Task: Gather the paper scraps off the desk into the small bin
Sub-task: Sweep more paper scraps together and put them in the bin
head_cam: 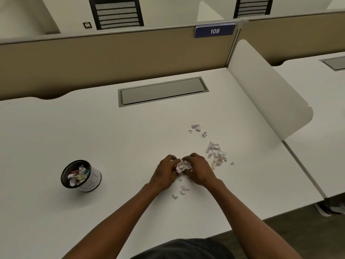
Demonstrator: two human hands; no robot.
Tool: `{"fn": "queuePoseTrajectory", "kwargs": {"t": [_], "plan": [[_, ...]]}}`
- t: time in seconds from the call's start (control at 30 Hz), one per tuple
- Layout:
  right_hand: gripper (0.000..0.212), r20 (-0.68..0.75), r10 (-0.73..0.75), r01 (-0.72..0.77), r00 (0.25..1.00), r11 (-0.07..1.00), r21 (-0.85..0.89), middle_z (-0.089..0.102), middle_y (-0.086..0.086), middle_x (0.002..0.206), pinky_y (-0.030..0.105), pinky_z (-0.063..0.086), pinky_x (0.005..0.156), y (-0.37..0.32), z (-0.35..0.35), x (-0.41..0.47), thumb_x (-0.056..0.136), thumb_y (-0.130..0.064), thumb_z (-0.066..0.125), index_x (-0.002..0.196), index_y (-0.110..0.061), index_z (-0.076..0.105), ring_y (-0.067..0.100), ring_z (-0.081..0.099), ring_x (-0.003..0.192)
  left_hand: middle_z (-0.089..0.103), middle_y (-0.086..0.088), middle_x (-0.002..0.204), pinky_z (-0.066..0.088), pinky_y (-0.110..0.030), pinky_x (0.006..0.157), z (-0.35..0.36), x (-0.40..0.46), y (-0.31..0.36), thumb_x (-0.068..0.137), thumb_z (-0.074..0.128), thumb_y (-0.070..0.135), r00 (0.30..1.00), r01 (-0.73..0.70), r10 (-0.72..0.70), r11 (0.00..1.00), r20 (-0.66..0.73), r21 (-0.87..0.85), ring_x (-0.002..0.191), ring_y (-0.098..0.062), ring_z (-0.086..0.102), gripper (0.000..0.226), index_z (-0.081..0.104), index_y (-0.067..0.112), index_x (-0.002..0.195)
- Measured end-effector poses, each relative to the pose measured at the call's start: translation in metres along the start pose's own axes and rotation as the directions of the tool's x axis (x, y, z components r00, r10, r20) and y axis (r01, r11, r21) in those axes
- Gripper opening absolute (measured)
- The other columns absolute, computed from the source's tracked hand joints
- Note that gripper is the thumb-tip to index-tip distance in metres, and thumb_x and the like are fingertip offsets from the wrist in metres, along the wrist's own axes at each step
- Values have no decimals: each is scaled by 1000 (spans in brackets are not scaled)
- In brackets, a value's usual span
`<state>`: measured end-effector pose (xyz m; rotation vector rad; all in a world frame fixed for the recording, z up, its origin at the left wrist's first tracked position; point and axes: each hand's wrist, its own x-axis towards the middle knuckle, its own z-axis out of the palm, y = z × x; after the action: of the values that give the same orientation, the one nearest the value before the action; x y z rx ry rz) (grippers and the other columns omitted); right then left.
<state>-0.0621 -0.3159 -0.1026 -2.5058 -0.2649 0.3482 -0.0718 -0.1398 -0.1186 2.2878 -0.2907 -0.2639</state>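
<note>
Two hands, left and right, cupped together on the worktop, fingers curled round a wad of scraps; bin well off to the left, nearer the left hand, loose scraps just right.

A blue sign at upper right of the frame, fixed atop the desk partition, reads "109".

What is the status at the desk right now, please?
Left hand and right hand cupped together on a clump of scraps. More scraps loose to the right and nearer. Bin part full, far left; path clear.
</note>
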Motion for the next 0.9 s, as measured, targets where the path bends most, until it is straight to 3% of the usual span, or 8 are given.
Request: {"fn": "queuePoseTrajectory", "kwargs": {"t": [0.1,0.23,0.37,0.63,0.9], "plan": [[36,-45,39,-34,998,993,112,72,9,108,32,52,83,-2,4,1,80,-22,80,114,-12,74,25,68,94,67,-8,103,55,-40,83,0,-3,1,84,64,0,998,15,-18,999,-61,-51,91,-22,66,28,75,13,106],[35,-23,128,-112,992,933,341,77,2,102,15,54,73,-6,5,1,75,-14,86,108,-14,77,13,73,81,72,-11,106,58,-40,86,-5,-9,-2,82,68,-3,984,67,-87,989,-155,-129,97,-24,69,33,75,11,111],[34,41,118,-122,992,830,544,78,3,95,30,62,72,-18,-2,3,74,-5,86,105,-14,77,16,77,78,74,-7,106,60,-30,83,-21,-17,-2,79,76,-2,967,112,-165,960,-196,-257,96,-19,71,34,76,12,110],[28,126,-62,-42,990,725,687,78,10,97,39,63,81,-71,-8,20,76,-2,83,101,-14,79,21,74,83,75,7,105,51,-7,68,-78,-48,-1,79,82,9,917,157,-277,913,-288,-378,88,-2,70,32,77,19,109],[30,216,-200,-23,956,679,733,76,19,101,34,61,78,-146,10,39,77,1,83,106,-4,76,22,73,83,77,14,103,58,-21,80,-139,-95,-18,81,82,21,845,176,-352,894,-402,-412,91,0,71,30,77,28,110]]}}
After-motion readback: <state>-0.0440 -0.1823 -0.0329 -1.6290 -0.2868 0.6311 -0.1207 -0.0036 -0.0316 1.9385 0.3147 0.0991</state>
